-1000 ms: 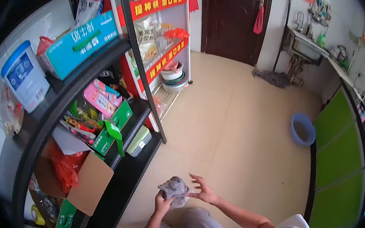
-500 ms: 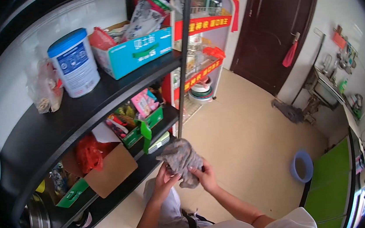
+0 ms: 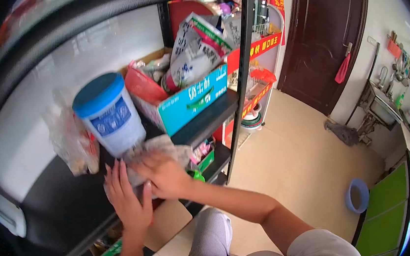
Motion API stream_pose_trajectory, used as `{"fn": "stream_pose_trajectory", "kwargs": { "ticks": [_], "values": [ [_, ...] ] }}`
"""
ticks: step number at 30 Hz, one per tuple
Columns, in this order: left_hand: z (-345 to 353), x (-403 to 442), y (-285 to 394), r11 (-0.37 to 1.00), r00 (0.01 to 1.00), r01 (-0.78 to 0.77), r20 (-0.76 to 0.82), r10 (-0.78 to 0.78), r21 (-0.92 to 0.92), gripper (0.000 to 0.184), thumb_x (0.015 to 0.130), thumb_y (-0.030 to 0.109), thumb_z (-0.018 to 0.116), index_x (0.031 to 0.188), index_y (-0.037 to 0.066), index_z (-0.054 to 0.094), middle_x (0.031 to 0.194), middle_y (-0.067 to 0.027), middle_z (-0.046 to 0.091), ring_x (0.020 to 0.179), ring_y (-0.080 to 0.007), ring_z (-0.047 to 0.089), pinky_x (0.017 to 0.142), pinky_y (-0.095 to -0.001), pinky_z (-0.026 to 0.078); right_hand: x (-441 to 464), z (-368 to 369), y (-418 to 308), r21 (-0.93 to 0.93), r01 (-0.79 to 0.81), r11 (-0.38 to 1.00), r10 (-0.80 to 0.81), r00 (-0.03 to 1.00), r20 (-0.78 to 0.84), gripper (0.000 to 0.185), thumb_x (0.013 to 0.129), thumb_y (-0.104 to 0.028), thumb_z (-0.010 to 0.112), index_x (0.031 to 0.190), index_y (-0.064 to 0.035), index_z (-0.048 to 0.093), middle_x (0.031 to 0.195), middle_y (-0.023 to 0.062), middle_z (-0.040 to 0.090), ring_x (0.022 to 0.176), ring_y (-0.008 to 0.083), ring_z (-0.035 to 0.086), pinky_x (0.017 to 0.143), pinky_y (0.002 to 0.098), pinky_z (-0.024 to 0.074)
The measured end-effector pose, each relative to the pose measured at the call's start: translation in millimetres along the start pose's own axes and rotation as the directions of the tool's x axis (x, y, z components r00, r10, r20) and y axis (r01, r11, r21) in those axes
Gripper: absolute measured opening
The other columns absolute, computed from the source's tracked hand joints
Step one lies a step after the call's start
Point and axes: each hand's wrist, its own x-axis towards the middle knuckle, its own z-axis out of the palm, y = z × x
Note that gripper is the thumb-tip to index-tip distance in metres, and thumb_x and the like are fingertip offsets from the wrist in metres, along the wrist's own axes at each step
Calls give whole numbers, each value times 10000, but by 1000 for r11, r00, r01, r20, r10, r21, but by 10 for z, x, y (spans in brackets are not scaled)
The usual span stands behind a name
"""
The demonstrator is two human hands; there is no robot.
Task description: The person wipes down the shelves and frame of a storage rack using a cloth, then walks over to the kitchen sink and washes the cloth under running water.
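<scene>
A grey cloth (image 3: 160,149) lies spread on the black shelf (image 3: 65,210), against the foot of a white tub with a blue lid (image 3: 110,117). My right hand (image 3: 162,174) presses on the cloth, its fingers blurred and partly lost against the fabric. My left hand (image 3: 127,194) is beside it at the shelf's front edge, fingers stretched out and touching the cloth's left part. Behind the cloth stands a blue carton (image 3: 195,102) filled with packets.
A plastic bag (image 3: 75,140) sits left of the tub. The rack's black upright (image 3: 244,70) rises right of the carton. Lower shelves hold boxes. Farther off are a dark door (image 3: 326,32), a blue basin (image 3: 357,196) and green cabinets (image 3: 383,209).
Both hands have moved up and left with the cloth, from in front of the rack onto the shelf. My left hand has opened. The view has come closer to the shelf.
</scene>
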Motion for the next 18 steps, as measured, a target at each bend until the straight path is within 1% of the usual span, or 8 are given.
{"fn": "stream_pose_trajectory", "kwargs": {
  "ticks": [2, 5, 8, 11, 14, 15, 17, 18],
  "values": [
    [100, 68, 44, 995, 998, 59, -21, -60, -76, 658, 842, 344, 529, 1348, -31, 339, 1338, -237, 395, 1209, -434, 386, 1024, -502, 270, 5, -5, 28, 40, 2, 999, -2, 1000, 2, 531, 652, -140, 591, 1166, -28, 521, 1130, 207, 547, 1089, 366, 510, 973, 465, 379],
    [12, 49, -38, 983, 986, 143, 103, -131, -118, 669, 822, 324, 558, 1330, -50, 337, 1295, -274, 411, 1182, -448, 407, 1015, -502, 299, 11, 75, -12, 29, -33, 999, 32, 998, 53, 538, 641, -139, 605, 1161, -25, 527, 1196, 205, 540, 1131, 369, 500, 1015, 462, 357],
    [-251, 116, -100, 969, 974, 117, 218, -69, -217, 659, 820, 300, 575, 1339, -28, 335, 1291, -275, 422, 1164, -443, 434, 984, -482, 349, 136, -37, -132, 21, -99, 995, 96, 987, 127, 540, 635, -152, 621, 1153, -25, 536, 1203, 191, 534, 1153, 368, 483, 1035, 462, 340],
    [-422, 247, -170, 942, 948, 106, 318, 0, -317, 637, 797, 277, 619, 1317, -6, 384, 1283, -249, 453, 1163, -413, 458, 976, -457, 372, 217, -158, -172, -13, -43, 999, 44, 997, 62, 535, 647, -160, 642, 1162, -54, 542, 1097, 172, 593, 1051, 330, 564, 951, 450, 421],
    [-699, 414, 50, 872, 871, 110, 469, 146, -477, 608, 766, 235, 667, 1280, 4, 438, 1268, -221, 489, 1171, -381, 472, 980, -433, 379, -13, -394, -453, 61, -406, 912, 342, 833, 435, 480, 700, -156, 647, 1164, -79, 551, 944, 174, 635, 879, 298, 634, 822, 411, 489],
    [-794, 477, 162, 839, 821, 122, 528, 214, -530, 598, 756, 219, 683, 1267, 6, 457, 1262, -211, 500, 1174, -370, 475, 982, -425, 379, -41, -697, -617, 147, -511, 847, 428, 819, 382, 460, 720, -160, 644, 1164, -83, 554, 910, 177, 637, 839, 299, 637, 788, 400, 494],
    [-856, 533, 566, 808, 806, 33, 494, 326, -588, 585, 733, 158, 717, 1248, 13, 480, 1248, -196, 519, 1169, -359, 485, 978, -414, 385, -227, -1382, -1079, 329, -672, 663, 612, 740, 279, 421, 760, -169, 638, 1166, -90, 560, 843, 184, 640, 757, 302, 644, 720, 380, 504],
    [-859, 542, 808, 777, 783, 52, 509, 358, -627, 585, 729, 145, 721, 1246, 12, 481, 1245, -195, 521, 1167, -359, 487, 979, -415, 386, -599, -1281, -1080, 385, -726, 569, 693, 676, 251, 403, 793, -185, 627, 1178, -84, 566, 874, 194, 640, 787, 281, 644, 730, 353, 497]
  ]
}}
